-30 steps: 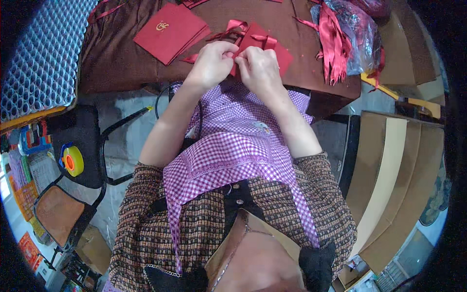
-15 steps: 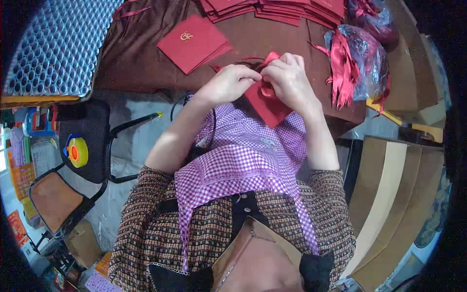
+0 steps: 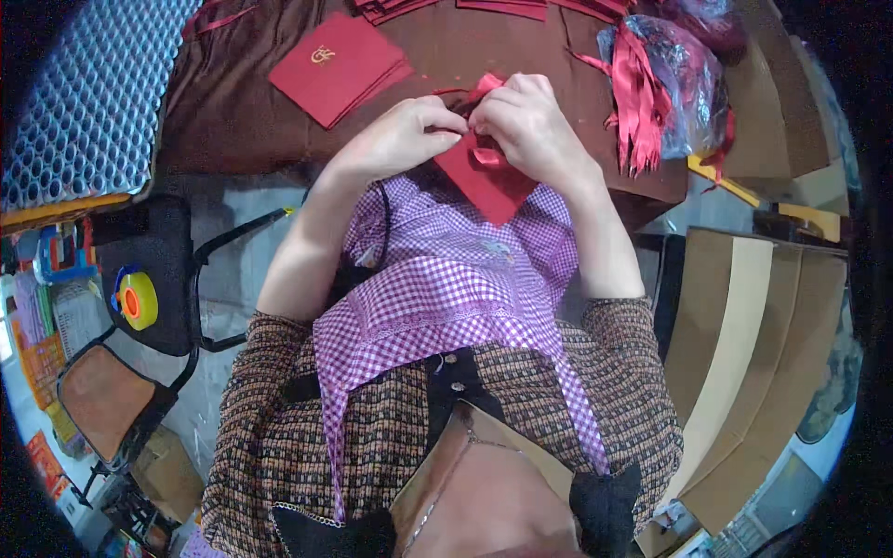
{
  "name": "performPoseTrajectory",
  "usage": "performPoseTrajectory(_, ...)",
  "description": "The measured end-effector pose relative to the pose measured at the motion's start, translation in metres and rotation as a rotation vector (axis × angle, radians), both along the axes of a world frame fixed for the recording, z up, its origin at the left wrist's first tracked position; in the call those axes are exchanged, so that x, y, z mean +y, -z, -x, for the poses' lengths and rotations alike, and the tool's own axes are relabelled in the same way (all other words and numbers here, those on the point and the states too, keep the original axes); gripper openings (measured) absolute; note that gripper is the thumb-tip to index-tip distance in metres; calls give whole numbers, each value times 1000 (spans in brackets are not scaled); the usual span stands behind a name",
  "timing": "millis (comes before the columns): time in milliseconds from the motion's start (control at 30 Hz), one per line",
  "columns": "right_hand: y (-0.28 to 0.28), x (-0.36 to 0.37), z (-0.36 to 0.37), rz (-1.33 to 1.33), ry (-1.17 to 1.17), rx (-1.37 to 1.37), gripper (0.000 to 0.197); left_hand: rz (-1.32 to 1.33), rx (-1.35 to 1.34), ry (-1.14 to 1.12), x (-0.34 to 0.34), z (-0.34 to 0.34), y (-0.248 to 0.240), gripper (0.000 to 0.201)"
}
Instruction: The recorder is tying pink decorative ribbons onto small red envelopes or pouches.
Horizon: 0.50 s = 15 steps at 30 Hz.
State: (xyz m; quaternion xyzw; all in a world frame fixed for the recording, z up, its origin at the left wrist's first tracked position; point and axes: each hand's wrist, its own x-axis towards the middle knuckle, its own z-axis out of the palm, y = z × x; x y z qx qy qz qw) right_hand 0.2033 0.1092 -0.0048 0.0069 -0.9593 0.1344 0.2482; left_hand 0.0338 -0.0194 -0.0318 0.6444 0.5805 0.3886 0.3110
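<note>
Red card [image 3: 491, 186] in right fingers [image 3: 499, 115] now overhangs apron [image 3: 433, 296], earlier over tablecloth [image 3: 445, 48]

Your worktop [image 3: 223, 130] has a dark brown cloth, wrinkled toward the left edge, hanging over the near edge. On it: slightly fanned stack of red cards [image 3: 339, 70], left of centre; more red stacks [image 3: 502, 8] farther back, partly out of view; red ribbon [image 3: 221, 19] toward back left; ribbon bunch [image 3: 640, 107] and clear bag [image 3: 686, 93] by the right edge.
</note>
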Motion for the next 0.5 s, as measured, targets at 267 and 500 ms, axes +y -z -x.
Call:
performPoseTrajectory(267, -2, 0, -5, 25, -31, -19, 4, 17, -36, 3, -3, -6, 2, 15)
performPoseTrajectory(500, -8, -5, -13, 45, -72, -111, 6, 160, -184, -162, -9, -10, 10, 12)
